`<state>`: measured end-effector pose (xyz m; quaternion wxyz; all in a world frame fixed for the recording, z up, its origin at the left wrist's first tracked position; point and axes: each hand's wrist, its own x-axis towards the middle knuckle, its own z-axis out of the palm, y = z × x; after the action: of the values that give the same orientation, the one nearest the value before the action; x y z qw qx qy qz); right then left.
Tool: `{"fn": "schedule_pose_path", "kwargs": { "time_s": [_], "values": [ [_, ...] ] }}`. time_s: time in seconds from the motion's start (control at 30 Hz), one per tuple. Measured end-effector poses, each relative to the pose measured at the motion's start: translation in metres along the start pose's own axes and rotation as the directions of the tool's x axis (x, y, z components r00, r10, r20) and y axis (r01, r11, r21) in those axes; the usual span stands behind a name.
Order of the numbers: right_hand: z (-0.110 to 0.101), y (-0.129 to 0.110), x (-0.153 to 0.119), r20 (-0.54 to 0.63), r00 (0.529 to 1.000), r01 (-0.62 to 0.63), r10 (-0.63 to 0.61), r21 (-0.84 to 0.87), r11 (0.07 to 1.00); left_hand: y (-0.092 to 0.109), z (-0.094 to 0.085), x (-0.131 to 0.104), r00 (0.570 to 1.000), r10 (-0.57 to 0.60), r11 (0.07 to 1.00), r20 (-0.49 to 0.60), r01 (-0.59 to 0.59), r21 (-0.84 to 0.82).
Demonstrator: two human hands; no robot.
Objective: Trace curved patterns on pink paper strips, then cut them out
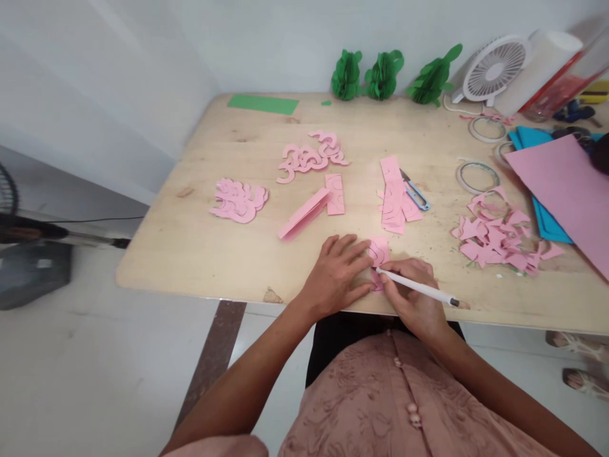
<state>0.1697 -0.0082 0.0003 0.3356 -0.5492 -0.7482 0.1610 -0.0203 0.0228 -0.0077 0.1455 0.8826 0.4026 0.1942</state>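
A small pink paper piece (379, 251) with curved lines drawn on it lies at the table's front edge. My left hand (335, 274) rests flat beside it, fingers stretched and fingertips touching its left side. My right hand (415, 298) grips a white pen (423, 289), its tip on the paper and its dark end pointing right. Further back lie a folded pink strip (304, 214), a marked pink rectangle (335, 194) and marked pink strips (392, 197). Blue-handled thread snips (416, 193) lie against those strips.
Cut pink curls (309, 157) and a stack of pink cutouts (239, 202) lie left. Pink scraps (499, 238), tape rolls (477, 178) and pink sheets (568, 190) over blue ones lie right. Green paper shapes (383, 76) and a white fan (495, 70) stand by the wall.
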Motion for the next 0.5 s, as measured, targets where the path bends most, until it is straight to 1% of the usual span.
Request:
{"fn": "schedule_pose_path", "kwargs": {
  "time_s": [0.5],
  "values": [
    [-0.0021,-0.0017,-0.0007,-0.031,0.999,-0.028,0.028,-0.001,1.000,0.0000,-0.0008,0.0003,1.000,-0.001,1.000,0.007,0.001,0.006]
  ]
}}
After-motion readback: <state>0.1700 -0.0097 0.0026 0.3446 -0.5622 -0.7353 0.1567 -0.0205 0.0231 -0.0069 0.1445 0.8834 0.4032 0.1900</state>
